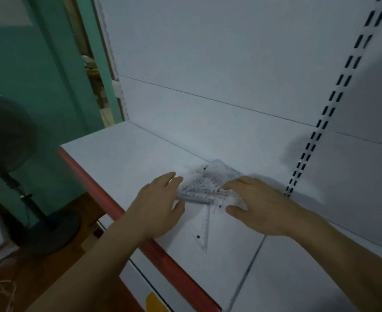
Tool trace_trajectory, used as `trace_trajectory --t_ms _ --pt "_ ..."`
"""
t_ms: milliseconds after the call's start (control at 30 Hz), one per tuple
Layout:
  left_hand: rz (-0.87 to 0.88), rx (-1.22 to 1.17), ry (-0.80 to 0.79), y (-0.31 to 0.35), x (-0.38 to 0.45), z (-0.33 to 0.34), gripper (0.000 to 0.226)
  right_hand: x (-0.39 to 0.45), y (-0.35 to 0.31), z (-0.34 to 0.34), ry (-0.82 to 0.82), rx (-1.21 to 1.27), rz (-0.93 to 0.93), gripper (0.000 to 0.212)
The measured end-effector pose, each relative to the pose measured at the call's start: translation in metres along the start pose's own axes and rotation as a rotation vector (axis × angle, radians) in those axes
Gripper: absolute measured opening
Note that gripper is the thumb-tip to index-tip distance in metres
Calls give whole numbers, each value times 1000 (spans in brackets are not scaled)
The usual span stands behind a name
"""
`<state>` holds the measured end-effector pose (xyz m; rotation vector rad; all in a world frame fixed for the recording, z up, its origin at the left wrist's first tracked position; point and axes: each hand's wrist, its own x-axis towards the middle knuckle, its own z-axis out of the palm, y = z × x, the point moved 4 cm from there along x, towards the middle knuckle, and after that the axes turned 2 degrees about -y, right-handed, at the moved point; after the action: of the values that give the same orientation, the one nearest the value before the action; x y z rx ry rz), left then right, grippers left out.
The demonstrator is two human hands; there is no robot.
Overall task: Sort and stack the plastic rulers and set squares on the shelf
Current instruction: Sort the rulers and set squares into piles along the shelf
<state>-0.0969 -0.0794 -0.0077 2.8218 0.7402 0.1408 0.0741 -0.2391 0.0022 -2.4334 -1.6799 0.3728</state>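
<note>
You are bracketing the loose pile of clear rulers and set squares point(204, 188) on the shelf point(127, 154) with your left hand point(160, 206) and right hand point(257, 206), both spread flat, to gather them square.

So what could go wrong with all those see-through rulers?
The clear set squares and rulers lie jumbled and overlapping between the left hand and the right hand, so squeezing them together could make pieces slide over each other or slip out sideways. One long set square points toward the shelf's red front edge, so a nudge might send it off. Being see-through on a white shelf, one could also be overlooked.
</note>
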Motion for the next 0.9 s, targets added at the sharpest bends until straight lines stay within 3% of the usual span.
trace_trajectory --t_ms 200,333,467,567,700,800,900 --pt "102 -12 -43 1 64 19 47 47 22 0 106 33 166 54" --pt "209 -185 -80 -16 96 15 36 82 16 2 128 61 255 41" --pt "245 -389 -62 -41 114 5 18 102 13 -1 174 124 403 50" --pt "262 -547 -47 -53 124 4 14 108 14 -3 226 170 489 43" --pt "276 -693 -36 -63 134 7 11 106 6 -9 479 197 539 11" --pt "283 -734 48 -69 135 8 18 105 3 -12 584 201 606 7" --pt "348 -707 140 -71 133 4 21 110 1 -12 567 214 655 11"
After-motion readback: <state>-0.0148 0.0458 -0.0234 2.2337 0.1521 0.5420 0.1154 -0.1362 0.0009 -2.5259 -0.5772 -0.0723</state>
